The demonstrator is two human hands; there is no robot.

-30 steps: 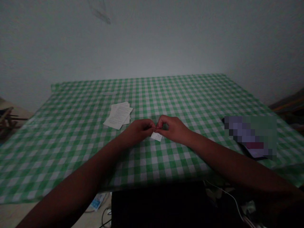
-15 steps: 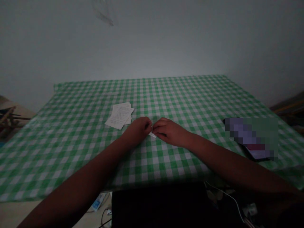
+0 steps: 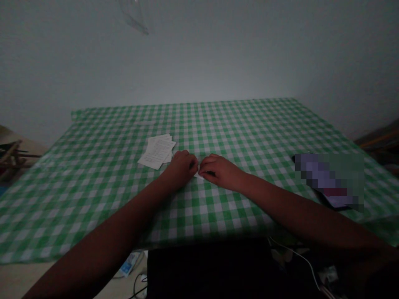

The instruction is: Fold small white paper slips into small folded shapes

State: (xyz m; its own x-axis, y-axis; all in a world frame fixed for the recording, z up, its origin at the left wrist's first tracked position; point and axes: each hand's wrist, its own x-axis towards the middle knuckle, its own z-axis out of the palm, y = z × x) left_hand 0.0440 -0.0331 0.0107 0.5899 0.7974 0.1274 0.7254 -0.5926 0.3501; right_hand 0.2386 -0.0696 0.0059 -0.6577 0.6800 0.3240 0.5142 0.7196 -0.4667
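Note:
My left hand (image 3: 183, 166) and my right hand (image 3: 220, 171) meet close together over the table, fingertips nearly touching. Both have their fingers pinched on a small piece of white paper (image 3: 199, 176). Only a sliver of that paper shows between and below the fingers; the rest is hidden by the hands. Just beyond my left hand lies a fanned stack of printed paper sheets (image 3: 157, 153), flat on the cloth.
A green and white checked tablecloth (image 3: 237, 128) covers the table, which reaches back to a pale wall (image 3: 218, 50). On the right lies a phone (image 3: 327, 182), partly blurred out. Below the near edge, a white cable (image 3: 299, 254) hangs beside my right forearm.
My left hand has shifted very slightly to the left and up. The right hand's fingers have moved a little on the white paper. The stack of sheets stays put.

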